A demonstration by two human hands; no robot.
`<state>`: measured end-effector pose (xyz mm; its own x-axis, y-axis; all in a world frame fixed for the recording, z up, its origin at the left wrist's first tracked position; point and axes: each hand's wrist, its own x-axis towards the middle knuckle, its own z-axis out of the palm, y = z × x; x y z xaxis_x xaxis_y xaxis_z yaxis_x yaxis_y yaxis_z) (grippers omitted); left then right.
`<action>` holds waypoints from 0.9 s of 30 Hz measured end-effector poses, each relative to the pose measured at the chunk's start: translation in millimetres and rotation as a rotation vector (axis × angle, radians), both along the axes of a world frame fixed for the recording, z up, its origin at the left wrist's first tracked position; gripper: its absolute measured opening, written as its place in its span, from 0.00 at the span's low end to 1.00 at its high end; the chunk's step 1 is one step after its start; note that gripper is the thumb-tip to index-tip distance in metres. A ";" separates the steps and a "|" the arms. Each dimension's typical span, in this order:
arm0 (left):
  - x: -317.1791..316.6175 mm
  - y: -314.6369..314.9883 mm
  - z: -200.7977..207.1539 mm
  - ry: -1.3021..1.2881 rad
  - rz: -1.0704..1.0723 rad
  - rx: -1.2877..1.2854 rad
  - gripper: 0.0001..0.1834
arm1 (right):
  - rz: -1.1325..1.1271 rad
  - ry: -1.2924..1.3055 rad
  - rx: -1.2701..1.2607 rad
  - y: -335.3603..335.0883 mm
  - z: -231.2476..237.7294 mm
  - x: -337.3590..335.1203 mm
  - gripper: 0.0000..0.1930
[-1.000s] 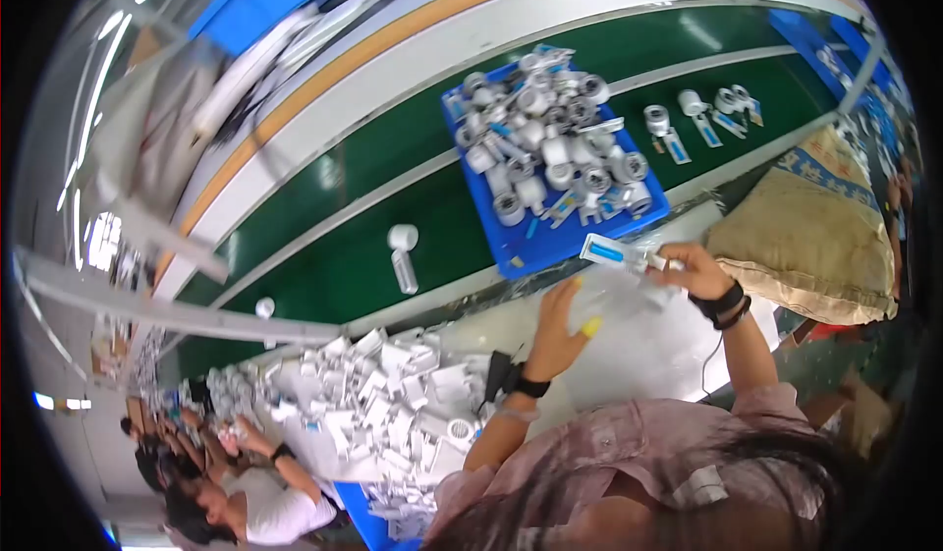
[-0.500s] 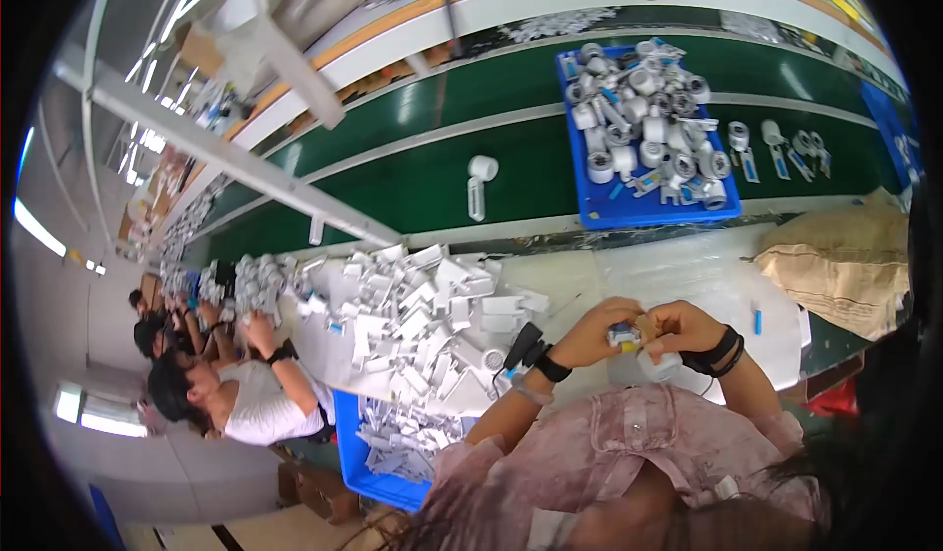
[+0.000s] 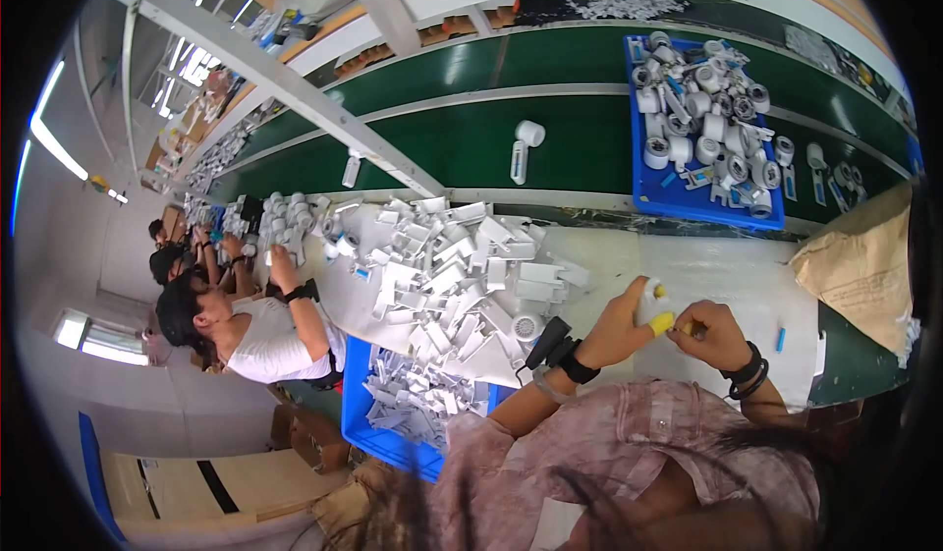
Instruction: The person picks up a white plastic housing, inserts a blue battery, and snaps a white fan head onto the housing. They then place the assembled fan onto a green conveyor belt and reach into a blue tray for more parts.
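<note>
My left hand (image 3: 621, 327) is closed around a small white rounded plastic part (image 3: 650, 303), with a yellow cover on the thumb. Just right of it, my right hand (image 3: 714, 337) has its fingers curled together in a pinch, also with yellow at a fingertip. Whatever lies between those fingers is too small or hidden to make out. Both hands are over the pale work surface (image 3: 611, 247). To the left lies a heap of white plastic housings (image 3: 447, 266), with a round grilled piece (image 3: 527, 328) at its near edge.
A blue tray (image 3: 656, 195) piled with white round-headed parts stands on the green conveyor (image 3: 422, 148). One similar part (image 3: 521, 153) lies alone there. A blue bin (image 3: 359, 423) of white pieces sits below the heap. A brown sack (image 3: 855, 261) is at right; co-workers (image 3: 260, 330) sit left.
My hands have moved apart from each other; the left has lifted the white part a little and turned it. The whole view has swung left, shifting the scene rightward.
</note>
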<state>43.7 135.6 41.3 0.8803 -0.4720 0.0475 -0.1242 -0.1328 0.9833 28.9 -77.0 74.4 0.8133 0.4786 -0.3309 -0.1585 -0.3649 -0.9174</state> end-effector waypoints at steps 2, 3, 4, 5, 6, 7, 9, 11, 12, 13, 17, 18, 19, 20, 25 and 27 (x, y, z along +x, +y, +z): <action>-2.6 -5.7 -14.5 0.134 0.140 -0.190 0.21 | -0.207 -0.726 -0.222 1.6 -18.7 -4.0 0.06; -1.3 -10.5 -29.5 -0.043 0.259 -0.139 0.18 | -0.229 -0.713 -0.256 3.2 -20.2 -5.0 0.06; -2.2 -14.5 -34.2 -0.026 0.227 -0.161 0.18 | -0.305 -0.844 -0.222 5.0 -19.2 -2.1 0.07; -1.1 -13.7 -37.7 0.111 0.178 -0.263 0.18 | -0.383 -0.978 -0.181 5.9 -20.7 1.5 0.09; 0.1 -12.8 -38.5 0.249 0.132 -0.362 0.18 | -0.416 -1.077 -0.200 7.8 -19.8 2.9 0.10; 0.1 -17.8 -28.2 0.266 0.101 -0.372 0.18 | -0.416 -1.079 -0.179 6.4 -21.3 1.8 0.10; -0.1 -27.7 2.1 0.504 0.177 -0.462 0.18 | -0.447 -1.058 -0.149 7.0 -16.1 -0.4 0.10; -0.2 -29.7 1.6 0.516 0.120 -0.460 0.18 | -0.454 -1.041 -0.144 4.3 -16.0 -3.6 0.10; -0.4 -31.3 0.5 0.517 0.079 -0.458 0.17 | -0.423 -1.026 -0.115 2.7 -17.1 -4.8 0.11; -1.8 -32.6 -2.3 0.514 0.060 -0.489 0.18 | -0.388 -1.009 -0.082 1.7 -17.9 -6.4 0.11; -4.5 -37.1 -2.2 0.422 0.009 -0.472 0.18 | -0.427 -1.033 -0.070 1.0 -26.5 -8.5 0.12; -5.3 -39.2 2.7 0.396 0.028 -0.445 0.19 | -0.439 -1.036 -0.056 0.7 -28.6 -9.2 0.13; -6.3 -40.8 6.3 0.370 0.047 -0.417 0.21 | -0.451 -1.040 -0.043 0.3 -29.2 -10.4 0.13; -6.4 -41.2 6.6 0.375 0.044 -0.417 0.21 | -0.454 -1.036 -0.047 -0.4 -27.8 -10.5 0.13; -7.2 -40.7 9.3 0.337 -0.034 -0.389 0.23 | -0.442 -1.058 -0.042 -1.5 -25.3 -8.1 0.13; -7.1 -40.9 5.6 0.319 -0.034 -0.382 0.23 | -0.449 -1.057 -0.046 -1.2 -26.5 -8.6 0.13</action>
